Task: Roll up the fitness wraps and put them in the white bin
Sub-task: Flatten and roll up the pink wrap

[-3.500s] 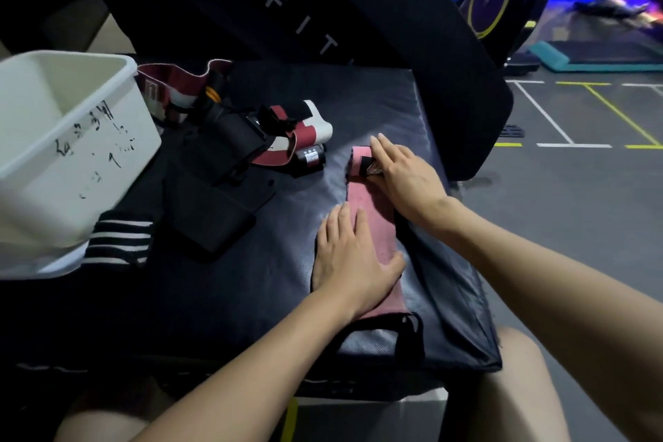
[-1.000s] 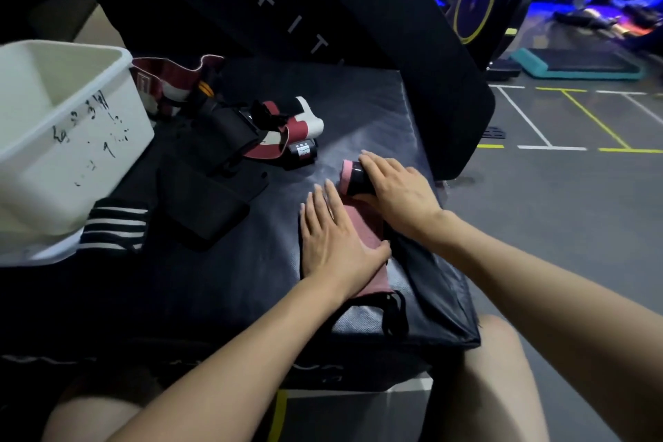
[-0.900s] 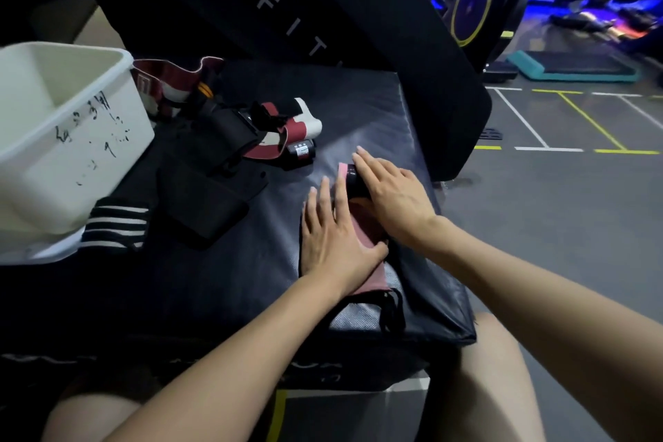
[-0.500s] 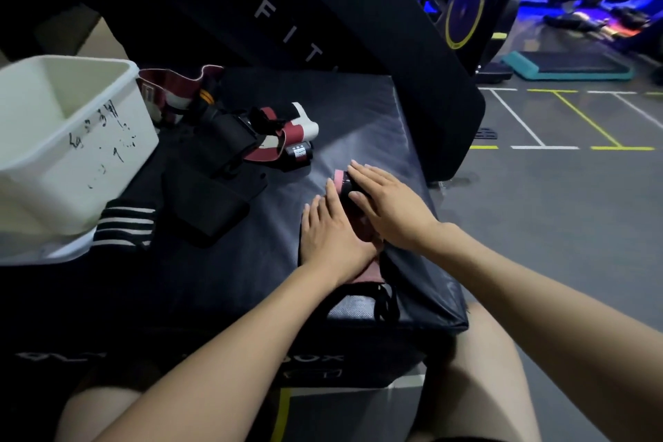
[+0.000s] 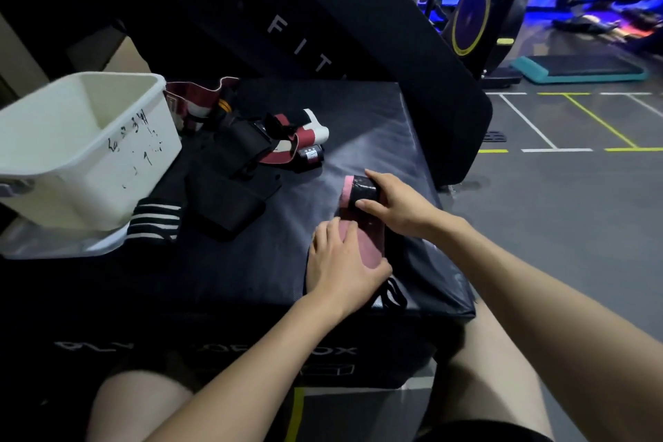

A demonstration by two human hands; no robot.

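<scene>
White letters "FIT" mark the leaning black pad (image 5: 358,47); black handwriting marks the white bin (image 5: 89,151). On the black plyo box (image 5: 369,126), the right hand (image 5: 398,208) grips the pink wrap (image 5: 362,226)'s rolled end while the left hand (image 5: 344,262) presses its tail flat. A loose pile of wraps (image 5: 258,151) lies between wrap and bin.

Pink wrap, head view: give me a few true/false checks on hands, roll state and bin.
1. The right hand grips the rolled end of the pink wrap. True.
2. The pink wrap is fully rolled. False: a flat stretch lies unrolled.
3. The left hand rests flat on that stretch. True.
4. The white bin stands right of the hands. False: it stands to their left.
5. The pink wrap lies in the bin. False: it lies on the black pad.
</scene>
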